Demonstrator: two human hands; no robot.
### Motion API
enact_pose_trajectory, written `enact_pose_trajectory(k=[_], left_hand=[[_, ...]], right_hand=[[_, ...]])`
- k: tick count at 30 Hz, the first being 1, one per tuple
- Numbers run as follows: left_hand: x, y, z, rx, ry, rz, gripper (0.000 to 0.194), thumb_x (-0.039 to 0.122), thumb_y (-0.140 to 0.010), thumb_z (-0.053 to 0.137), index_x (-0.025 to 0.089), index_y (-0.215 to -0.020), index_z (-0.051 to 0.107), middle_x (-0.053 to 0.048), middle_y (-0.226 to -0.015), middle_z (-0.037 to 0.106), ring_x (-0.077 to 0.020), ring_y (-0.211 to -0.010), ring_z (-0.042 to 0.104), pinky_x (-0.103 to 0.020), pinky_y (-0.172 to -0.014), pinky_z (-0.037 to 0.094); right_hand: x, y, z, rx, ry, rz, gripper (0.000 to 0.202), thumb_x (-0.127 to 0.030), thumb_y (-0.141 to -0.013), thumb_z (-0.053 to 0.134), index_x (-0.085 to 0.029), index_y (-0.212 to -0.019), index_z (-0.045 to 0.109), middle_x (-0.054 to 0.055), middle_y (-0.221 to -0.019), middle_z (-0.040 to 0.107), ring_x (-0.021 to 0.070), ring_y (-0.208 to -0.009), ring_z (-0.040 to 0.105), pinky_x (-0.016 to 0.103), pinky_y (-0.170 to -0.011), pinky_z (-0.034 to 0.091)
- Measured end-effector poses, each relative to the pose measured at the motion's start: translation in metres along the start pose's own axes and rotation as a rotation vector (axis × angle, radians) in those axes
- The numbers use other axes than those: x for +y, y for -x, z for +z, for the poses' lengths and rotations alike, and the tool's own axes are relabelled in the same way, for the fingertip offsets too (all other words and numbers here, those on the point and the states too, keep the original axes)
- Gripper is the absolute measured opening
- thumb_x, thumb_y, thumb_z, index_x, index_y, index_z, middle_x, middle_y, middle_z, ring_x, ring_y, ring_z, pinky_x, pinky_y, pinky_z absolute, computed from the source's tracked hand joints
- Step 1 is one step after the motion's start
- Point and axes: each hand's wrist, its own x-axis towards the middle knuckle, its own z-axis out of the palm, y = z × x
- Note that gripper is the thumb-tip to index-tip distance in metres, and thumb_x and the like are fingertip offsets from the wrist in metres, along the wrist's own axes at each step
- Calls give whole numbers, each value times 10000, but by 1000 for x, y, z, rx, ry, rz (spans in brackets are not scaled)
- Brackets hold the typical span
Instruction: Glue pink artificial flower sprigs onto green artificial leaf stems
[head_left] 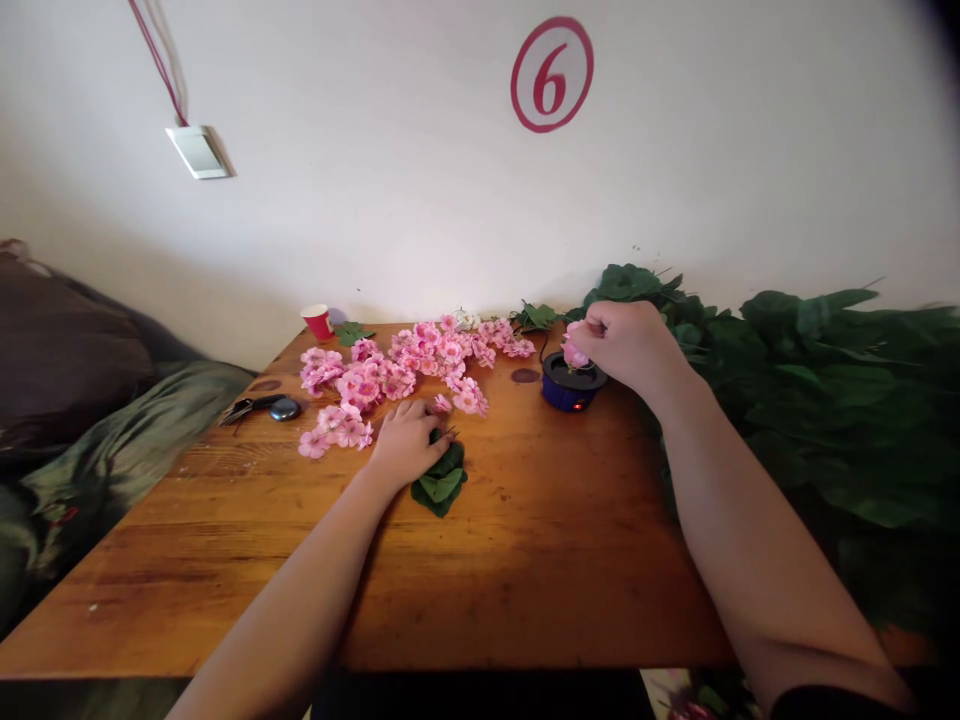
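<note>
Our right forearm crosses the lower right; its right grip holds a pink blossom over the blue pot, right of centre. If hot, the pot could scorch low-held petals. Centrally, our left hand touches green leaves; we cannot tell its grip.

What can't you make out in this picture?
All in the head view:
- whether the left hand grips or only touches the green leaves: its fingers cover that
- the right hand's far fingers: behind the hand
- inside the blue pot: dark, partly behind the pink flower
</note>
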Motion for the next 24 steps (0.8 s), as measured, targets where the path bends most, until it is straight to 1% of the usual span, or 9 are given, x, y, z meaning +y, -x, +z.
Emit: enact_pose_trajectory(k=[5,8,11,13,15,19,20,22,24], left_hand=[[5,0,-2,-44,-1,51,198,377,-894,616,194,-855,682,-105,-1098,626,-302,-1074,557,-449,-919,429],[10,0,-6,-16,31,123,146,326,-896,610,196,-847,656,-93,-1078,632,-292,-1096,547,-446,-939,409],[16,1,-12,31,51,168,119,297,-914,583,199,-888,645,-88,-1100,633,-279,-1115,539,-440,-962,391],[19,2,-14,48,57,187,127,298,-931,565,197,-903,637,-86,-1099,636,-271,-1106,546,-431,-955,391],[22,3,-16,41,81,200,150,322,-942,562,198,-892,631,-75,-1052,650,-266,-1075,564,-422,-935,396],[24,2,-16,36,252,157,198,371,-965,539,205,-929,641,-53,-956,678,-240,-984,606,-389,-893,430],[24,0,-16,62,296,131,199,361,-969,528,201,-948,643,-57,-952,679,-234,-966,611,-379,-887,442],[25,-7,-16,156,339,72,181,301,-961,515,186,-986,653,-76,-981,680,-234,-976,610,-374,-912,456],[25,-18,-16,242,321,43,209,205,-930,499,166,-1046,668,-100,-1059,680,-246,-1046,598,-383,-979,448]], right_hand=[[-2,-1,-1,-15,23,20,361,-212,-773,627,-224,-551,343,9,-487,481,168,-556,516,273,-490,309],[-2,0,-1,-9,-4,20,373,-229,-779,641,-225,-550,346,6,-475,457,171,-554,518,274,-496,321],[-1,0,-1,6,-43,8,389,-248,-782,657,-226,-547,348,6,-465,452,172,-547,514,277,-494,329],[-1,1,-2,12,-57,3,395,-254,-787,659,-227,-546,348,8,-466,456,171,-541,509,280,-496,335],[-2,1,-2,15,-51,-1,397,-254,-792,656,-227,-544,347,8,-468,456,172,-539,505,284,-501,342],[-3,2,-3,28,-13,-23,398,-248,-793,649,-227,-537,345,11,-474,455,177,-545,504,292,-510,345],[-3,2,-4,35,-5,-28,396,-248,-792,648,-227,-538,345,11,-475,456,177,-548,504,292,-511,344],[-3,2,-5,47,10,-28,387,-247,-792,645,-227,-544,348,10,-479,461,174,-552,504,290,-513,342],[-3,1,-7,56,30,-15,374,-244,-796,636,-224,-553,352,8,-489,474,166,-550,500,285,-512,338]])
